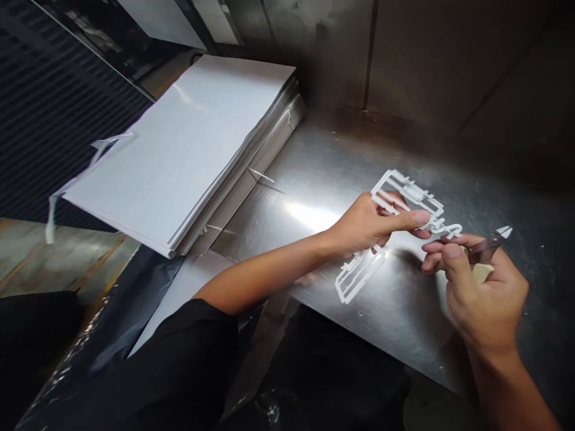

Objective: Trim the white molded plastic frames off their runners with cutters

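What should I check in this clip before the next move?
1. Left hand holds the white plastic frame: ok.
2. Right hand holds the cutters: ok.
3. Cutter tips point away from the frame, not on the plastic: ok.
4. Second frame, below the left hand on the steel table, is separate from the held frame: cannot tell, the hand overlaps it.
5. Stack of white sheets is apart from both hands: ok.
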Action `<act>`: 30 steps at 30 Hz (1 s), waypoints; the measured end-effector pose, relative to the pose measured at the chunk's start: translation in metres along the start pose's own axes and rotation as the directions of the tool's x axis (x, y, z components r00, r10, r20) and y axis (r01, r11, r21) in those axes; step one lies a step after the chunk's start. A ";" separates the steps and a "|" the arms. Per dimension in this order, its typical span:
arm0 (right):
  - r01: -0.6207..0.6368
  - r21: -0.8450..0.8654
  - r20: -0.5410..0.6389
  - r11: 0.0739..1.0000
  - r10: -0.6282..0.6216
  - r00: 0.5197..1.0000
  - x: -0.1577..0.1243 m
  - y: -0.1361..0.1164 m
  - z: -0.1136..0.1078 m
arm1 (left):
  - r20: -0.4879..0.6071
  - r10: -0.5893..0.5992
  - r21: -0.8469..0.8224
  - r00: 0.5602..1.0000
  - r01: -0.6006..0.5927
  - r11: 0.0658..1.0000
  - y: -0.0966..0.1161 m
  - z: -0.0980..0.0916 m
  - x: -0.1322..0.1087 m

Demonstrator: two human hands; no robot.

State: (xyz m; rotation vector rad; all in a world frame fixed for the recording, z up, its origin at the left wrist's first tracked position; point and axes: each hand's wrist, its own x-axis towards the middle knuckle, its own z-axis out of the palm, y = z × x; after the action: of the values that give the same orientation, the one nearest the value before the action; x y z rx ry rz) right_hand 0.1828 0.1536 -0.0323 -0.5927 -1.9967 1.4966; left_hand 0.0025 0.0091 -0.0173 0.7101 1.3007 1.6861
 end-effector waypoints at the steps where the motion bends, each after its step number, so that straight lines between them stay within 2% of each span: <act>1: -0.009 0.054 0.001 0.998 0.009 1.000 0.002 0.000 0.001 | 0.012 -0.029 0.014 1.000 0.029 0.999 0.000 0.001 -0.004; 4: -0.003 0.071 -0.001 0.997 0.003 1.000 0.009 0.003 -0.003 | -0.002 -0.075 0.044 0.997 0.075 0.996 0.000 -0.002 -0.011; 7: 0.011 0.034 -0.030 0.999 -0.010 1.000 0.013 0.006 -0.011 | -0.110 -0.074 0.008 0.991 0.075 0.997 -0.002 -0.011 -0.014; 9: -0.001 0.048 -0.057 0.999 0.004 0.998 0.013 0.005 -0.014 | -0.144 -0.065 -0.008 0.987 0.065 0.998 -0.004 -0.015 -0.015; 13: -0.003 -0.008 -0.091 1.000 0.002 0.996 0.010 -0.002 -0.012 | -0.073 -0.006 0.003 0.997 0.006 1.000 -0.007 -0.016 -0.020; 15: 0.016 -0.077 -0.101 0.997 -0.024 0.995 0.008 -0.007 -0.011 | -0.084 0.028 0.023 0.996 -0.026 0.999 -0.007 -0.015 -0.022; 17: 0.054 -0.085 -0.058 0.995 -0.059 0.997 0.005 -0.009 -0.013 | -0.149 0.071 0.046 0.986 -0.065 0.997 -0.007 -0.015 -0.022; 20: 0.050 -0.008 0.118 0.999 -0.049 0.992 0.000 -0.005 -0.017 | -0.243 0.132 0.089 0.961 -0.114 0.990 -0.007 -0.015 -0.021; 22: 0.016 -0.032 0.209 0.999 -0.009 0.978 -0.004 0.000 -0.018 | -0.258 0.162 0.111 0.952 -0.137 0.984 -0.007 -0.016 -0.021; 26: -0.030 -0.126 0.257 0.992 0.062 0.964 -0.010 0.005 -0.017 | -0.256 0.195 0.168 0.947 -0.155 0.974 -0.007 -0.015 -0.024; 30: -0.072 -0.127 0.269 0.989 0.104 0.957 -0.011 0.000 -0.015 | -0.271 0.173 0.270 0.947 -0.098 0.958 -0.005 -0.015 -0.027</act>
State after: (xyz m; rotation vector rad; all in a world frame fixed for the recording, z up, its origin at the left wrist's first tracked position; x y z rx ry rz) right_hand 0.2006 0.1573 -0.0314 -0.5511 -2.3095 1.5975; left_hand 0.0045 -0.0214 -0.0249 0.7310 1.7340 1.8048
